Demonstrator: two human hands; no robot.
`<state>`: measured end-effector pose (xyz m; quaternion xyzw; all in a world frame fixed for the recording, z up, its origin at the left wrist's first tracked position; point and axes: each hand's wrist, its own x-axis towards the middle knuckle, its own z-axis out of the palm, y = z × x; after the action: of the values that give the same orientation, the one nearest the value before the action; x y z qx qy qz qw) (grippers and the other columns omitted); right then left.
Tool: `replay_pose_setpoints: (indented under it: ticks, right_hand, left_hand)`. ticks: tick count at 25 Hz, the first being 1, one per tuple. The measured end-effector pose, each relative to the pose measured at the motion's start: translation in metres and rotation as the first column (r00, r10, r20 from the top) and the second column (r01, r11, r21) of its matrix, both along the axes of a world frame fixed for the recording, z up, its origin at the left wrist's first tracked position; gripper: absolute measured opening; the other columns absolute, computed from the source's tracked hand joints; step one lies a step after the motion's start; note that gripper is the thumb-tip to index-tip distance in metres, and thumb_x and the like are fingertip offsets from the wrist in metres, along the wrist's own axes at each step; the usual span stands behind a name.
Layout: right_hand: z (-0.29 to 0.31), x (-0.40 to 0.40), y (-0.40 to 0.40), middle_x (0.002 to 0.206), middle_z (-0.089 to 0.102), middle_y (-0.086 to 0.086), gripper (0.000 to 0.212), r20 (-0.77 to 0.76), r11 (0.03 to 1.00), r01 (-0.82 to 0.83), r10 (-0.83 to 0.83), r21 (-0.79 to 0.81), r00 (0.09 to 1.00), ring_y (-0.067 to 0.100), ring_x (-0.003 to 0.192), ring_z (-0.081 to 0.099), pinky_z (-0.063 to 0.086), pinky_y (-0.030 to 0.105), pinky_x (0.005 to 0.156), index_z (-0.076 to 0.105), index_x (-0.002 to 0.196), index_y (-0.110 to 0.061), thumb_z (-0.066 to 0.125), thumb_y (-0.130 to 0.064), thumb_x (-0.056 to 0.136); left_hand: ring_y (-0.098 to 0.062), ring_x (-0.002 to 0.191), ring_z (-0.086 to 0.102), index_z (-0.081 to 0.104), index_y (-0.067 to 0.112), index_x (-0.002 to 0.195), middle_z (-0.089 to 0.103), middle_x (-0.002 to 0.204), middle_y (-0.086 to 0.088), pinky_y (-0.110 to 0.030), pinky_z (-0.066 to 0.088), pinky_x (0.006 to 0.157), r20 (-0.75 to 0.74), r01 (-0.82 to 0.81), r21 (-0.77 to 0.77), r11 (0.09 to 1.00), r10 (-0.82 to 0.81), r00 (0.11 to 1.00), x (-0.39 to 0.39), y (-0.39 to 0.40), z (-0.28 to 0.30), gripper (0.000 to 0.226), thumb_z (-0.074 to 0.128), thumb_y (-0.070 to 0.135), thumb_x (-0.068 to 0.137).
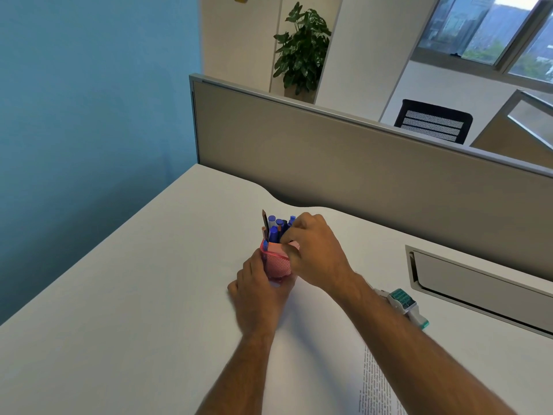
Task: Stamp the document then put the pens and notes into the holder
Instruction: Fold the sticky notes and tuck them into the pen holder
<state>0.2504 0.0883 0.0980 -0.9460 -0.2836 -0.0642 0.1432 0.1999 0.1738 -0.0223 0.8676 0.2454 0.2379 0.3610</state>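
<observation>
My left hand (259, 290) curls round the pink mesh holder (278, 265) on the surface (134, 295). My right hand (314, 250) pinches the pink notes (279, 248) at its rim, beside upright blue pens (273, 226).

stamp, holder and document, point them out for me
stamp (404, 304): head view, on its teal band block
holder (278, 265): head view, on its pink mesh wall
document (375, 381): head view, on its printed text
</observation>
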Motion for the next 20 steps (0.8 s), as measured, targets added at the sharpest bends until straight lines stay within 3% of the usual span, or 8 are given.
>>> replay_pose_setpoints:
  ticks: [5, 9, 13, 15, 17, 20]
  right_hand:
    - [-0.004, 0.003, 0.001, 0.1, 0.071, 0.003, 0.018, 0.005, 1.0, -0.011, 0.011, -0.011, 1.0, 0.018, 0.087, 0.057, 0.047, 0.032, 0.088, 0.07, 0.103, -0.017, 0.058, -0.024, 0.091]
    - [-0.005, -0.003, -0.001, 0.092, 0.071, 0.001, 0.021, 0.029, 0.994, -0.064, 0.066, -0.088, 0.997, 0.017, 0.081, 0.053, 0.049, 0.036, 0.082, 0.069, 0.099, -0.019, 0.056, -0.031, 0.088]
    - [-0.008, -0.016, -0.004, 0.081, 0.07, 0.0, 0.055, 0.101, 0.982, -0.08, 0.098, -0.172, 0.99, 0.017, 0.073, 0.051, 0.047, 0.034, 0.067, 0.071, 0.091, -0.019, 0.035, -0.057, 0.075]
    - [-0.01, -0.021, -0.006, 0.082, 0.069, 0.001, 0.061, 0.109, 0.982, -0.076, 0.096, -0.173, 0.989, 0.019, 0.075, 0.052, 0.049, 0.036, 0.067, 0.072, 0.092, -0.017, 0.028, -0.056, 0.075]
    - [-0.01, -0.025, -0.009, 0.087, 0.07, 0.002, 0.058, 0.114, 0.981, -0.088, 0.109, -0.174, 0.987, 0.021, 0.078, 0.056, 0.05, 0.036, 0.068, 0.071, 0.094, -0.016, 0.031, -0.053, 0.076]
    - [-0.008, -0.032, -0.019, 0.099, 0.071, 0.005, 0.041, 0.102, 0.985, -0.095, 0.111, -0.145, 0.989, 0.025, 0.085, 0.061, 0.05, 0.037, 0.071, 0.069, 0.102, -0.015, 0.058, -0.04, 0.073]
  left_hand:
    - [-0.022, 0.106, 0.061, 0.045, 0.022, 0.134, 0.062, 0.123, 0.0, -0.04, 0.045, 0.091, -0.006, 0.012, 0.002, 1.0, -0.012, 1.0, 0.0, 0.001, 0.0, 0.09, 0.071, 0.071, 0.063]
    - [-0.019, 0.104, 0.06, 0.044, 0.025, 0.132, 0.062, 0.12, 0.004, -0.039, 0.044, 0.089, -0.006, 0.009, 0.01, 1.0, -0.009, 1.0, 0.001, 0.001, -0.003, 0.084, 0.072, 0.068, 0.065]
    - [-0.021, 0.106, 0.06, 0.043, 0.025, 0.135, 0.062, 0.123, 0.002, -0.041, 0.043, 0.092, -0.051, 0.022, 0.021, 1.0, -0.021, 0.998, 0.002, 0.002, -0.005, 0.074, 0.072, 0.055, 0.074]
    - [-0.021, 0.108, 0.059, 0.042, 0.024, 0.136, 0.061, 0.124, 0.001, -0.04, 0.042, 0.093, -0.051, 0.025, 0.005, 1.0, -0.024, 0.998, 0.003, 0.002, -0.005, 0.073, 0.073, 0.05, 0.075]
    - [-0.022, 0.11, 0.059, 0.041, 0.023, 0.136, 0.06, 0.127, 0.0, -0.041, 0.042, 0.095, -0.062, 0.033, -0.007, 0.999, -0.033, 0.998, 0.002, 0.003, -0.004, 0.075, 0.074, 0.05, 0.074]
    - [-0.026, 0.111, 0.059, 0.042, 0.02, 0.136, 0.06, 0.127, -0.005, -0.044, 0.044, 0.096, -0.054, 0.047, -0.051, 0.998, -0.05, 0.997, -0.001, 0.004, -0.002, 0.08, 0.077, 0.051, 0.07]
